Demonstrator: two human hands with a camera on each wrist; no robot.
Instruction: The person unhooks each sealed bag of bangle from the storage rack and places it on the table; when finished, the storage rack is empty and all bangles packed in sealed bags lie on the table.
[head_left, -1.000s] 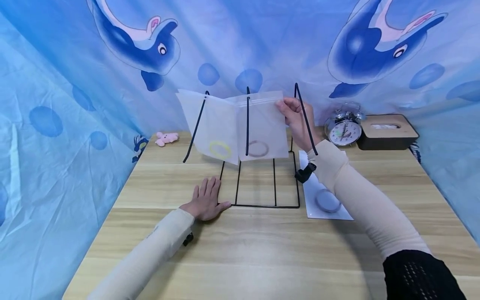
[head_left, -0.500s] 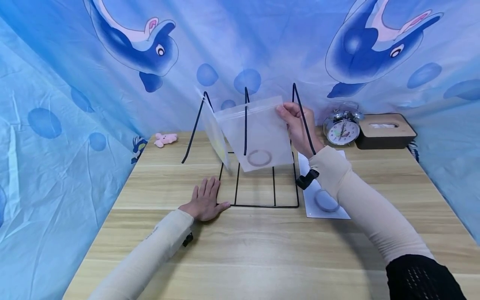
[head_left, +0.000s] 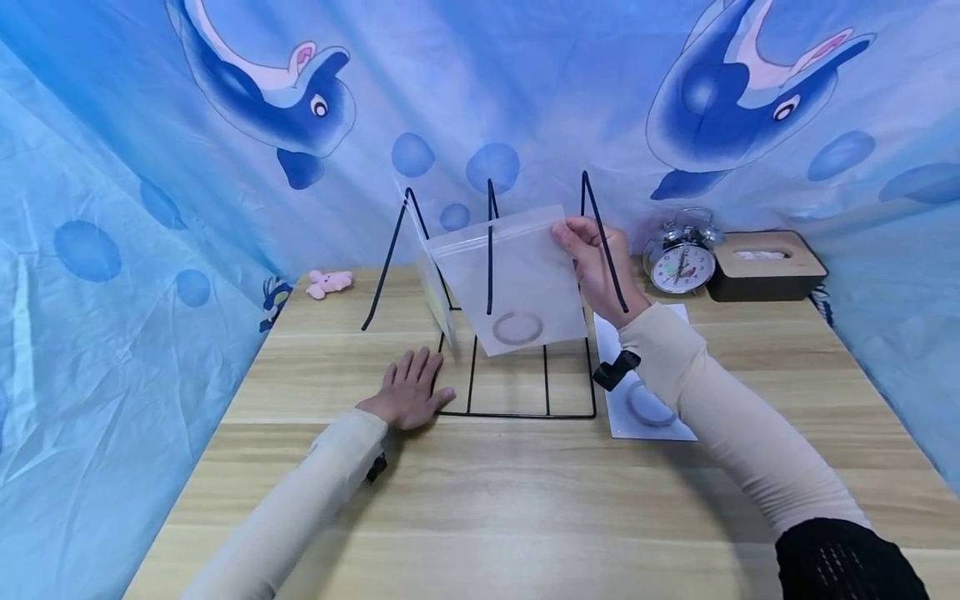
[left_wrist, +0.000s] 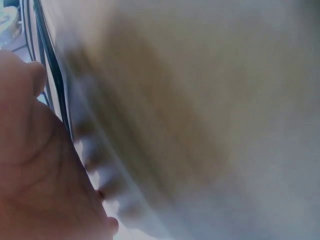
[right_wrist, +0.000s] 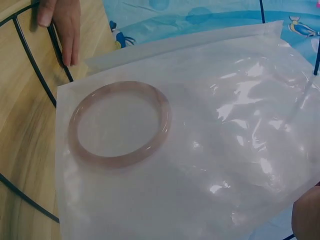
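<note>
In the head view my right hand (head_left: 595, 265) pinches the upper right corner of a translucent zip bag (head_left: 528, 279). A pale pinkish bangle (right_wrist: 165, 117) lies inside the bag near its lower end. The bag's top is at the middle prong of a black wire rack (head_left: 525, 416); whether it hangs on that prong I cannot tell. A second zip bag (head_left: 432, 287) hangs at the left prong, seen nearly edge-on. My left hand (head_left: 408, 392) rests with straight, spread fingers at the front left corner of the rack's base. The left wrist view is mostly blurred.
A white bag or sheet (head_left: 617, 417) with a ring-shaped item lies on the table under my right forearm. At the back stand an alarm clock (head_left: 682, 267) and a tissue box (head_left: 767, 265). A pink plush toy (head_left: 328, 283) lies back left.
The bag in my right hand has tilted and sunk a little, away from the left bag. The left bag has swung from facing me to nearly edge-on. My left hand stays in place.
</note>
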